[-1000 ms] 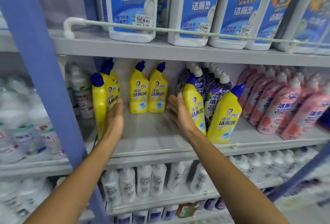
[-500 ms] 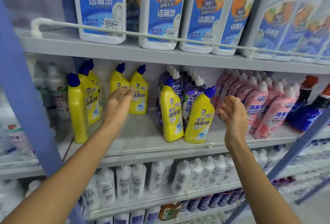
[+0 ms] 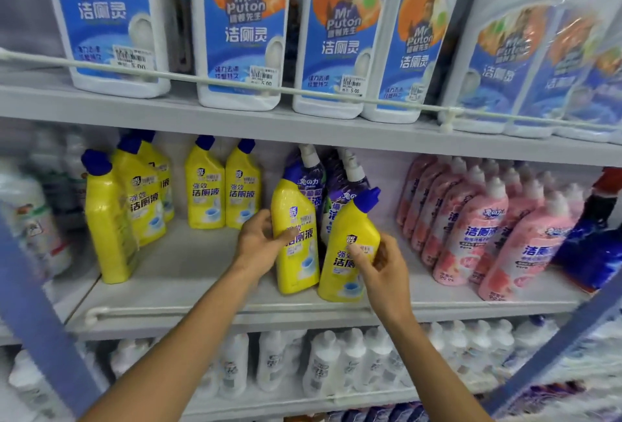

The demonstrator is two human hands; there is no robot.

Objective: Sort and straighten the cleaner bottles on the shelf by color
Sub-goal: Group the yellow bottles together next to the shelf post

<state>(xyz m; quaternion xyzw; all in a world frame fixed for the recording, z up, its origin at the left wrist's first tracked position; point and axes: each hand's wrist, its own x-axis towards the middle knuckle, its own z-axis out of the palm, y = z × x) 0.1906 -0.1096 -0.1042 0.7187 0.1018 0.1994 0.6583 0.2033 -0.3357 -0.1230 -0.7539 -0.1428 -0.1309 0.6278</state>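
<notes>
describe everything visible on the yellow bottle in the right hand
Glossy yellow bottle, plastic by its look, with an angled blue cap and a label with blue lettering and a toilet picture. It leans cap-right, base on the middle shelf by the front rail. The right hand grips its side, thumb on the label. The left hand grips its yellow neighbour.

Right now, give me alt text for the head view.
The left hand grips one yellow bottle, the right hand a second yellow bottle, both standing before purple bottles on the middle shelf. More yellow bottles stand left, pink bottles right.
</notes>
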